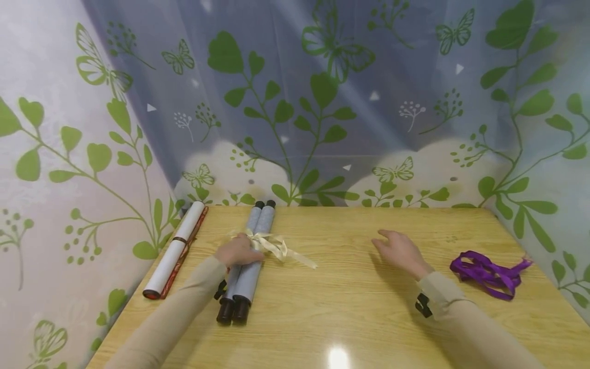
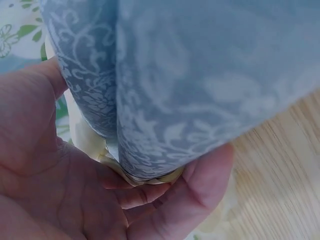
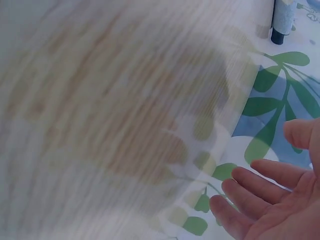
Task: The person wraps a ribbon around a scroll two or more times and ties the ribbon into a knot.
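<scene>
Two rolled blue-grey scrolls (image 1: 251, 279) with dark end knobs lie side by side on the table, tied with a cream ribbon (image 1: 276, 247) in a bow. My left hand (image 1: 237, 251) grips the pair near the bow. In the left wrist view, the fingers (image 2: 205, 180) and thumb curl round the scrolls' white floral pattern (image 2: 150, 120), close to the ribbon. Over the table's right half, my right hand (image 1: 400, 252) hovers with nothing in it. The right wrist view shows its fingers (image 3: 255, 187) loosely extended and apart.
A white scroll (image 1: 175, 246) with a red edge and a brown tie lies at the left of the wooden table (image 1: 332, 307). To the right is a loose heap of purple ribbon (image 1: 488, 277). A leaf-and-butterfly curtain (image 1: 295, 102) stands behind the table.
</scene>
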### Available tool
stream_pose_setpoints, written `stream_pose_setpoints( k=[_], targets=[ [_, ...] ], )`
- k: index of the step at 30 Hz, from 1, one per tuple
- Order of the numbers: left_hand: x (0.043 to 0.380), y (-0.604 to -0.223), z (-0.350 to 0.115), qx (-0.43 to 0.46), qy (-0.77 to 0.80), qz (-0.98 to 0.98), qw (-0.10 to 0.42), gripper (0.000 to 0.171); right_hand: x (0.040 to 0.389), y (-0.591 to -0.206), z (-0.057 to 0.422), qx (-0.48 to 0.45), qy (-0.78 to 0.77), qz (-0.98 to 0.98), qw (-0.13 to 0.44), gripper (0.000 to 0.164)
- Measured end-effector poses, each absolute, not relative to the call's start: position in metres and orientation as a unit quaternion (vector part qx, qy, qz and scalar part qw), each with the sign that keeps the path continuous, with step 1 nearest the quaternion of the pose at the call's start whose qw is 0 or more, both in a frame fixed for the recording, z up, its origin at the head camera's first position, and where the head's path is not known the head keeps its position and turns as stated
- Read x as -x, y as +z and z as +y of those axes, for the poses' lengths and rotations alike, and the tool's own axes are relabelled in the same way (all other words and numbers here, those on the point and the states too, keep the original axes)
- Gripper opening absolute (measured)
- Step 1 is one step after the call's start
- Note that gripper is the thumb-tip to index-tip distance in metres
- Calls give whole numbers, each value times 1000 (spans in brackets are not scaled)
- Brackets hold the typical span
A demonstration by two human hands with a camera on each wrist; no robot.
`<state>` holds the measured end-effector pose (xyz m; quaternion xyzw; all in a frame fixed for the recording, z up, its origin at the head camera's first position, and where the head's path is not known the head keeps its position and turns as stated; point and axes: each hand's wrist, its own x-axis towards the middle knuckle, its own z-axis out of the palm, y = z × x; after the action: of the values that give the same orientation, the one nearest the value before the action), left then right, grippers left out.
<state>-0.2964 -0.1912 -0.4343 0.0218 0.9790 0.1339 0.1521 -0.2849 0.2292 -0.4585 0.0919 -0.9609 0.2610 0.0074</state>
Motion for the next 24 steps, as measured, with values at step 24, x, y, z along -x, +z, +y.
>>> stream_pose_setpoints(
  k=[24],
  targets=[
    [300,-427,-251,-14,117,982,147,39,282,-461,241,-140,169,-972,91,53]
  ],
)
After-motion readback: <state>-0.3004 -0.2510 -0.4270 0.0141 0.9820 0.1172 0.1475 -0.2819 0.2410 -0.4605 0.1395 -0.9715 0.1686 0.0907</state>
